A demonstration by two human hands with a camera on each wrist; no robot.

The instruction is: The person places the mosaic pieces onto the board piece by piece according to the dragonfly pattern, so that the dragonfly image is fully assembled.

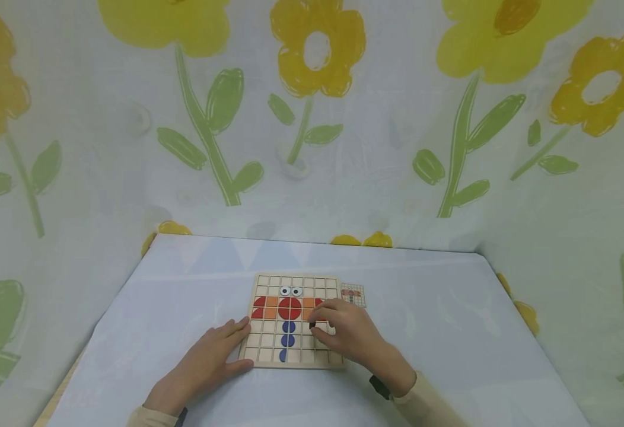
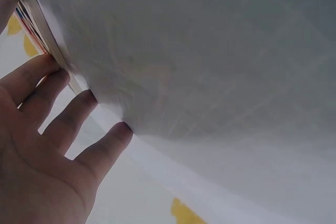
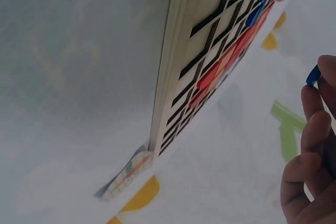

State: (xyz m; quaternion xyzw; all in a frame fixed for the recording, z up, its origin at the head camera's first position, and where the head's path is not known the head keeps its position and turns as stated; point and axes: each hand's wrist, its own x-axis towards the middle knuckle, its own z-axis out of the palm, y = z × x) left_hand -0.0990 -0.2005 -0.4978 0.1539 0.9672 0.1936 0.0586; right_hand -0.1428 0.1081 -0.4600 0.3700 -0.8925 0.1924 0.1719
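A square wooden grid board [image 1: 301,366] lies on the table, bearing a figure of flat pieces. Two eye pieces [image 1: 285,291] top it, above a red circle [image 1: 290,308] made of quarters, with orange squares [image 1: 271,302] and red quarters at the sides. Blue pieces [image 1: 288,340] run down the middle column; the lowest shows only a left half. My right hand [image 1: 352,332] pinches a small blue piece [image 3: 313,76] above the board's right half. At the left edge rests my left hand [image 1: 210,356], fingers along the side, thumb by the near corner.
A small pattern card [image 1: 358,299] with a gridded picture lies against the board's right side, partly behind the right hand. The table has a pale printed cloth [image 1: 184,308]. Flower-patterned curtains [image 1: 344,196] surround it at the back and sides.
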